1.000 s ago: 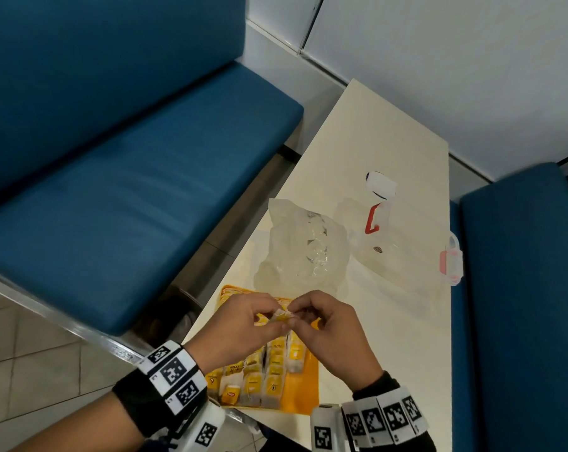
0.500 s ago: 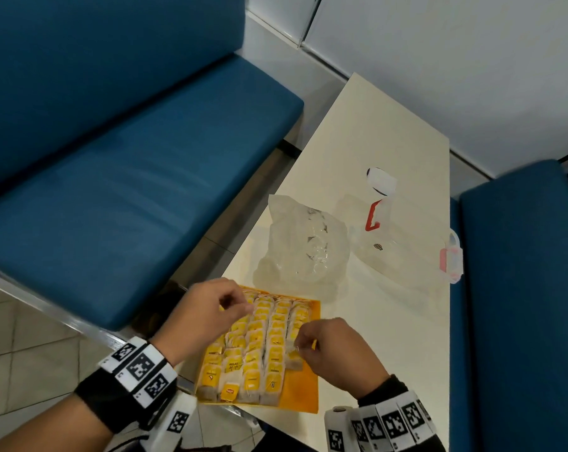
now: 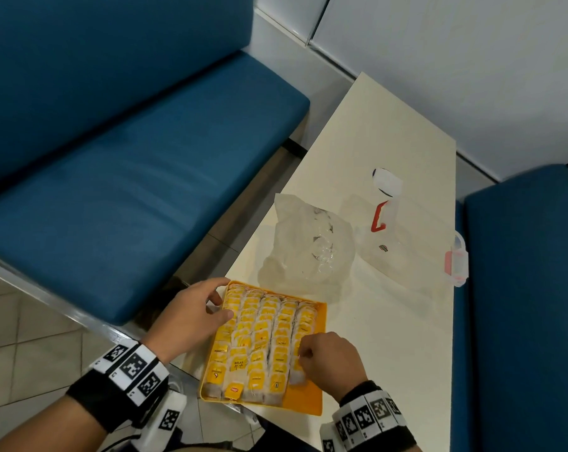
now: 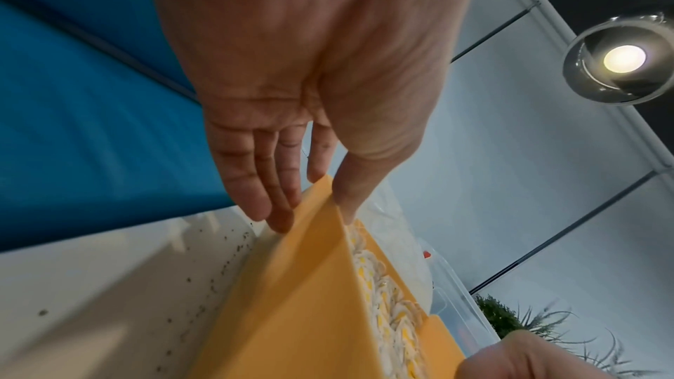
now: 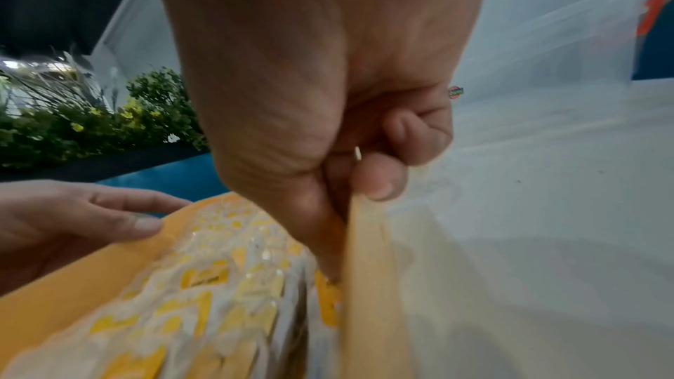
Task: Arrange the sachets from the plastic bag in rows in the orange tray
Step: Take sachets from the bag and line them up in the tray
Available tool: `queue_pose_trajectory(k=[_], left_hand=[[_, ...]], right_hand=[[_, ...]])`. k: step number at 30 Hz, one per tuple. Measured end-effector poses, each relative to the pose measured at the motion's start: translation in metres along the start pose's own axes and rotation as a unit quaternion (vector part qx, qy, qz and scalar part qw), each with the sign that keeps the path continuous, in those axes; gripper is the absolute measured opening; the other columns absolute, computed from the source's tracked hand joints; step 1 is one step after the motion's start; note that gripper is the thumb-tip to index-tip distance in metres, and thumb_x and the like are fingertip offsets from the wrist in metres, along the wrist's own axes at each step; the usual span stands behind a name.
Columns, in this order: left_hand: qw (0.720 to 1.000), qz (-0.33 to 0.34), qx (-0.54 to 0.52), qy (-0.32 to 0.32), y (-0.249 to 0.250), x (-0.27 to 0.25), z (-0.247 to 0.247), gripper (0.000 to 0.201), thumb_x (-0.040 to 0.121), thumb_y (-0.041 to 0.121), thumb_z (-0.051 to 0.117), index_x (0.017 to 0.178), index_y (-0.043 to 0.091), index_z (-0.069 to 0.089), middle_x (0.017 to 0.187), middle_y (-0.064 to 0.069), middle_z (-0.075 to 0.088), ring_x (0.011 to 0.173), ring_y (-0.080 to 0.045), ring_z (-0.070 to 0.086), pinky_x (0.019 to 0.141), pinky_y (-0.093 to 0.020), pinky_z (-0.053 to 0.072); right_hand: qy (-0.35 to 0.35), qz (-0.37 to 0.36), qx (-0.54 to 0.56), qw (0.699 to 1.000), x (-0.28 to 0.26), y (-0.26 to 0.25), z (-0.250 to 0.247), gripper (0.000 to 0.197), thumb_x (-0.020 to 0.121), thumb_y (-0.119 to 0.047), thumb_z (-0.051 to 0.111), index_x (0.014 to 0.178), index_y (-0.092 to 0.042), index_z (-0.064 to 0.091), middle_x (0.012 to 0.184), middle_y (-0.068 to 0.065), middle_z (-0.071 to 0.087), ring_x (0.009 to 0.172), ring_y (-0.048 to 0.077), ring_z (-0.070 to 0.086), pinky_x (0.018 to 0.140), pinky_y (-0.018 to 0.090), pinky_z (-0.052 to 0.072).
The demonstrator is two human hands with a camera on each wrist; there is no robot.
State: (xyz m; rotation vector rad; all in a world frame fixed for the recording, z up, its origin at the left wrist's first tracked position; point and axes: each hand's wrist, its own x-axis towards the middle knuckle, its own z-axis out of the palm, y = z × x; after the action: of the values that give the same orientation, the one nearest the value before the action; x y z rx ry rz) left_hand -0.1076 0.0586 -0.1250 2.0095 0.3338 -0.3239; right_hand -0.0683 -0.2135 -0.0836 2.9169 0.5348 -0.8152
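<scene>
Left hand [image 3: 191, 318] pinches orange tray's [image 3: 304, 402] far-left corner.

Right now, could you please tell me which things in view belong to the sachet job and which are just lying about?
Part of the job: orange tray, sachets in rows, crumpled plastic bag, left hand, right hand.

Just lying about: clear box with red clasps, blue benches.

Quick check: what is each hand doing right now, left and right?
Left hand: pinches the orange tray at its left rim.
Right hand: curled at the tray's right wall; what its grip holds cannot be told.
</scene>
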Motion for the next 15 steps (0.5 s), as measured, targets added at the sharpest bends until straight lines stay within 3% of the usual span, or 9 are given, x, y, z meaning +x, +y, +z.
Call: queue_pose_trajectory(k=[6,9,12,15], left_hand=[[1.0,-0.005,-0.004,-0.009,0.002,-0.001,-0.002,0.057,0.089,0.037,0.075,0.141,0.038,0.051,0.105,0.016,0.061,0.092,-0.001,0.061,0.082,-0.026,0.055],[1.0,-0.005,0.005,-0.011,0.001,-0.006,-0.005,0.057,0.091,0.044,0.071,0.143,0.039,0.049,0.104,0.017,0.061,0.093,-0.001,0.06,0.077,-0.021,0.051],[1.0,-0.009,0.001,-0.019,-0.005,-0.015,-0.011,0.058,0.09,0.045,0.071,0.143,0.04,0.048,0.101,0.015,0.063,0.091,-0.004,0.061,0.073,-0.017,0.047],[0.999,-0.014,-0.029,-0.038,-0.017,-0.024,-0.013,0.057,0.087,0.039,0.077,0.137,0.046,0.051,0.097,0.013,0.067,0.082,-0.01,0.07,0.077,-0.026,0.056]], right_hand=[[0.037,0.007,0.022,0.999,0.0,0.0,0.012,0.019,0.093,-0.034,0.052,0.1,-0.026,0.068,0.113,-0.008,0.056,0.09,0.019,0.063,0.071,0.031,0.049],[0.11,0.006,0.069,0.991,-0.011,0.002,0.011,0.021,0.088,-0.036,0.061,0.106,-0.027,0.067,0.117,-0.007,0.047,0.092,0.016,0.061,0.069,0.028,0.049],[0.179,0.061,0.161,0.969,-0.026,0.006,0.007,0.033,0.087,-0.035,0.068,0.117,-0.028,0.058,0.11,-0.008,0.044,0.086,0.009,0.057,0.065,0.019,0.046],[0.159,0.14,0.28,0.936,-0.035,0.007,0.009,0.041,0.09,-0.028,0.068,0.126,-0.026,0.05,0.089,-0.007,0.054,0.075,0.007,0.056,0.064,0.015,0.04]])
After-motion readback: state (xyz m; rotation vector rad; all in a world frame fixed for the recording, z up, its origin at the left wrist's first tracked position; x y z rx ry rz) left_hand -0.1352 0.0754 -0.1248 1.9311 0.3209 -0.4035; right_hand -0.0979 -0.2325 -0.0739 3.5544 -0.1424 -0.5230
